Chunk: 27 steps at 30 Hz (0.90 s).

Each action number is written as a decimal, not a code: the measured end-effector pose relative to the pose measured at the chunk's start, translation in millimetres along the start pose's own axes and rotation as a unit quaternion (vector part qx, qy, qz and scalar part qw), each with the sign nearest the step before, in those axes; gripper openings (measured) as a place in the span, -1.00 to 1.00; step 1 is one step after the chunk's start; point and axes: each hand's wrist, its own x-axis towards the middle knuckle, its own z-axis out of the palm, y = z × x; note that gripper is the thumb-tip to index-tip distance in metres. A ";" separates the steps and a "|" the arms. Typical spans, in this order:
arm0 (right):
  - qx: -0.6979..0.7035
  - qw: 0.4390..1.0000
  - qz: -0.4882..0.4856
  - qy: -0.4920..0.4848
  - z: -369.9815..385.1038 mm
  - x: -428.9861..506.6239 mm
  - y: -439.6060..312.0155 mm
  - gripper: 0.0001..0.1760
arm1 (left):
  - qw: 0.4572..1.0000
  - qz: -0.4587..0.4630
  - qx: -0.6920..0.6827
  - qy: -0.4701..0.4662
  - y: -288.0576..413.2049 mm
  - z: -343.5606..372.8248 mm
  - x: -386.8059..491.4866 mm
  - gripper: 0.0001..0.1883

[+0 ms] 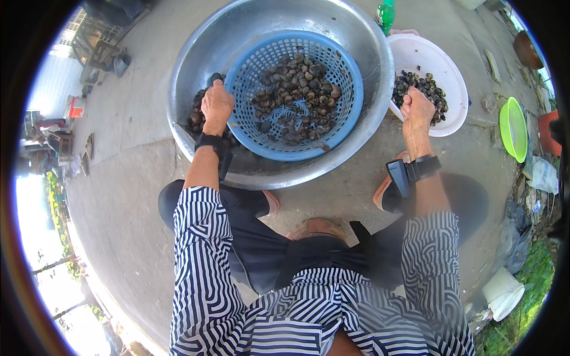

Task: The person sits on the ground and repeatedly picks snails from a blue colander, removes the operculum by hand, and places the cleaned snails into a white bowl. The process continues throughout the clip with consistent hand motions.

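Observation:
My left hand point(217, 106) is over the left side of a wide metal basin point(276, 175), its fingertips closed on a dark snail point(216, 77). More snails point(196, 118) lie below it in the basin, partly hidden by the hand. Inside the basin sits a blue perforated plastic basket point(294, 154) with a heap of brown snails point(296, 75) in it. At the right, my right hand point(417, 107) hangs over the near left part of a white plastic basin point(453, 98). Its fingers are curled, and whatever they may hold is hidden. Small dark snail pieces point(427, 89) are piled in that basin.
A green bottle point(385, 18) stands behind the two basins. To the right are a lime-green basket point(513, 130), a reddish pot point(548, 131) and a tipped white bucket point(503, 293). Wooden stools point(100, 55) stand far left on the concrete floor point(129, 178).

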 end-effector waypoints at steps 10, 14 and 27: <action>-0.138 0.976 0.033 -0.163 41.4 -61.4 -9.4 -0.69 | 0.960 0.252 -0.044 -0.112 27.7 96.3 -7.7 -0.82; -0.147 0.975 0.030 -0.162 37.7 -57.8 -6.5 -0.72 | 0.968 0.196 -0.027 -0.152 32.0 97.9 2.0 -0.81; -0.293 0.872 -0.100 -0.379 55.6 -89.8 23.3 -0.82 | 0.686 0.055 -0.628 -0.364 110.6 -6.0 -69.6 -0.66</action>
